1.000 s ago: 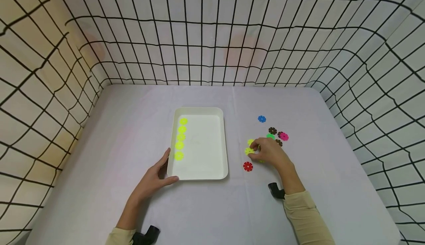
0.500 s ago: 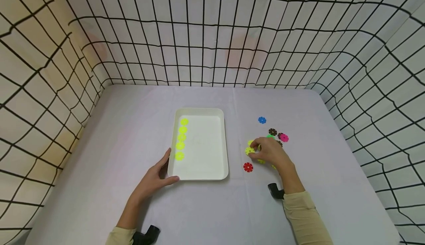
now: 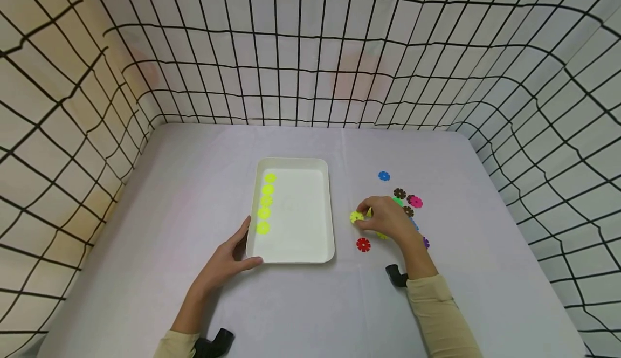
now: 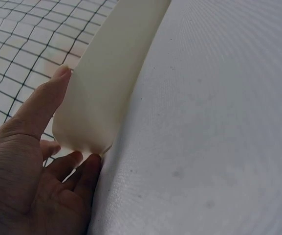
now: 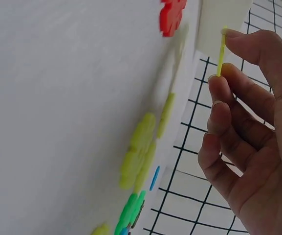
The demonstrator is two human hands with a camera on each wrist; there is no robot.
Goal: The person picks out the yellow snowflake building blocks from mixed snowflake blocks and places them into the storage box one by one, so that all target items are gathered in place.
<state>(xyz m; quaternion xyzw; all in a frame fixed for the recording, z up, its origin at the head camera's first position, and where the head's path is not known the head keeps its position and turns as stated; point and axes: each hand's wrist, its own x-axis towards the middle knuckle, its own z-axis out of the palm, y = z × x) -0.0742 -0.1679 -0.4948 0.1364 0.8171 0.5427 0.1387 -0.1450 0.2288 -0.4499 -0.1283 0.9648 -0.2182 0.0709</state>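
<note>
My right hand (image 3: 388, 219) pinches a yellow flower-shaped disc (image 3: 356, 217) between thumb and fingertips. In the right wrist view the same disc (image 5: 221, 53) is seen edge-on, raised off the cloth. My left hand (image 3: 224, 258) grips the near left corner of a white tray (image 3: 301, 250), thumb at the near rim. The left wrist view shows the tray's outer wall (image 4: 101, 83) with fingertips against its corner. Inside the tray, several yellow discs (image 3: 266, 201) form a column along the left side.
Around my right hand lie loose discs: a red one (image 3: 363, 245), a blue one (image 3: 384, 176), a pink one (image 3: 415, 201), brown ones (image 3: 400, 193), and others partly hidden. White cloth covers the table (image 3: 204, 164); black wire mesh (image 3: 301, 56) stands behind and at both sides.
My right hand has lifted the yellow disc out of the pile and moved slightly left toward the tray. A purple disc now shows beside the right wrist. My left hand stays on the tray.
</note>
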